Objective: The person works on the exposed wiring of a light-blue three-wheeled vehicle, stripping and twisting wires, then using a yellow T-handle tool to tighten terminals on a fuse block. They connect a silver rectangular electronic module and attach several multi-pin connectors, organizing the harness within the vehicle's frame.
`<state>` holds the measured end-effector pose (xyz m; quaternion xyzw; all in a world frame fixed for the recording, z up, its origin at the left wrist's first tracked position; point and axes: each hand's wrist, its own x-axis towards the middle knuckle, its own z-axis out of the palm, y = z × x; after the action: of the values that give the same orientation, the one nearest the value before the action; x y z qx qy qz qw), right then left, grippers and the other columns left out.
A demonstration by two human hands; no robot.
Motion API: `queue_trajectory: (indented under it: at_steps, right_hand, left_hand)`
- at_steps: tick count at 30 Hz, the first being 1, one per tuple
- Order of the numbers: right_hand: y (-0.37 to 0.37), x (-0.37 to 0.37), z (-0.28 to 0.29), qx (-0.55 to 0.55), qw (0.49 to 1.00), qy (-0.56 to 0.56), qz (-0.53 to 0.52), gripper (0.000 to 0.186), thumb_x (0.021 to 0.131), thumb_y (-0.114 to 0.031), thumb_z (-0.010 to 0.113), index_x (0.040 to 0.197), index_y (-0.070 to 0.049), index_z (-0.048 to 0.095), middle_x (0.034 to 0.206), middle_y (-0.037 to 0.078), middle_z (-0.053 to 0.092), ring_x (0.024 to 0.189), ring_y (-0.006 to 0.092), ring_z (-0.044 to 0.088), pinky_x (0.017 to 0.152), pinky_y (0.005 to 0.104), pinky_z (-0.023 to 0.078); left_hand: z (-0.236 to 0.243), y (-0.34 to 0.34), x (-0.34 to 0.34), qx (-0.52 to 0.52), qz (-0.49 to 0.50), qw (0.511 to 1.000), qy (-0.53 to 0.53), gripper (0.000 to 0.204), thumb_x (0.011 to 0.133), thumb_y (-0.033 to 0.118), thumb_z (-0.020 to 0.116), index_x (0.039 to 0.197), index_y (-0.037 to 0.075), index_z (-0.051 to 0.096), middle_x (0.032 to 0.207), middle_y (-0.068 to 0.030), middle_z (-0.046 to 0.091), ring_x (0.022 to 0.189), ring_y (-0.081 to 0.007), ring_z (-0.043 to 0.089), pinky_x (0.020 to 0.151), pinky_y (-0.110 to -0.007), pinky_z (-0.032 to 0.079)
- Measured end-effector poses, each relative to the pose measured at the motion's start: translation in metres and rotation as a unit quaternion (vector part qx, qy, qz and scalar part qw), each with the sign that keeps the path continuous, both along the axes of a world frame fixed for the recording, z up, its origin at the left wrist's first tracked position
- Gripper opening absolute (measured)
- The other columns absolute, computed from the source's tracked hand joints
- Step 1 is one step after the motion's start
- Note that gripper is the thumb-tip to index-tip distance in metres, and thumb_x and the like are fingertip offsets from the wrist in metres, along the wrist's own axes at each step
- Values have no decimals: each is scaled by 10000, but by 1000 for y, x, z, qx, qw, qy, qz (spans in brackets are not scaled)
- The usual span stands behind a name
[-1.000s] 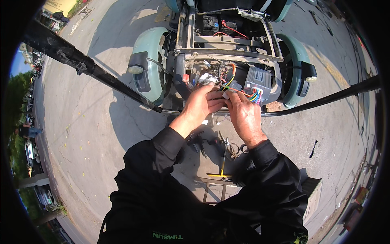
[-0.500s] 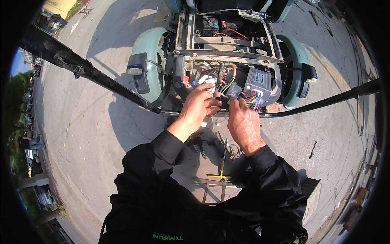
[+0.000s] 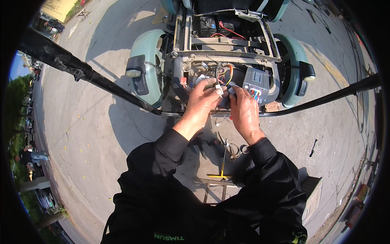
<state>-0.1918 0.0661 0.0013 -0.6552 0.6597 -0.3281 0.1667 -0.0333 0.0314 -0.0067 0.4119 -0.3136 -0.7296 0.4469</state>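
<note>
A small white plug connector (image 3: 219, 90) is pinched between the thumb and fingers of my left hand (image 3: 199, 101). Close by on the right, the closed fingers of my right hand (image 3: 245, 112) grip a greyish connector (image 3: 232, 89), partly hidden by them. Loose coloured wires (image 3: 227, 74) rise just beyond both hands, inside the open rear of a green vehicle. A silver finned controller box (image 3: 256, 79) sits right of the wires, its bundle of coloured leads (image 3: 256, 94) running down behind my right hand. Left of my left hand is a red connector (image 3: 183, 81).
Green fenders (image 3: 143, 87) with lamps flank the metal frame (image 3: 227, 56). Black batteries (image 3: 208, 25) with red cables lie farther in. A long black bar (image 3: 101, 81) slopes in from the left. A yellow T-handled tool (image 3: 222, 166) and a tape roll (image 3: 243, 149) lie below my hands.
My left hand has turned and now shows the white plug connector at its fingertips. My right hand has shifted slightly, covering more of the controller's leads.
</note>
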Motion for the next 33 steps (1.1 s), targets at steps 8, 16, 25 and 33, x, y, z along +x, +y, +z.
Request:
queue_trajectory:
  at_steps: [8, 16, 25, 33]
  right_hand:
    - [6, -3, -8, -10, 991, -133, -6, 173, 997, 21, 600, 1157, 18, 533, 792, 142, 657, 617, 181, 653, 547, 326, 513]
    - [10, -10, -11, 26, 993, -109, 24, 223, 980, 32, 613, 1201, 26, 581, 837, 167, 708, 631, 194, 707, 572, 322, 529]
    - [6, -10, -7, 39, 982, -186, 4, 362, 941, 26, 643, 1277, 28, 508, 1000, 216, 746, 835, 352, 722, 724, 407, 555]
    - [1, -15, 4, 80, 979, -187, 31, 381, 955, 46, 634, 1312, 68, 502, 933, 194, 753, 677, 210, 734, 575, 317, 559]
  left_hand:
    - [-14, 3, -15, -86, 17, 996, -34, 399, 983, -51, 637, 1345, -1, 475, 1248, -148, 691, 1103, -150, 661, 969, -266, 535]
    - [-23, 10, -26, -123, 38, 986, -105, 570, 972, -124, 580, 1486, 12, 373, 1327, -169, 680, 1192, -167, 636, 1019, -292, 506]
    - [-19, 11, -20, -167, 22, 981, -101, 286, 990, -55, 626, 1264, 29, 639, 1203, -68, 727, 1096, -100, 653, 963, -252, 523]
    - [-7, 6, -18, -36, 1, 997, -73, 218, 988, -17, 647, 1195, -34, 714, 1110, -58, 735, 996, -93, 671, 885, -242, 540]
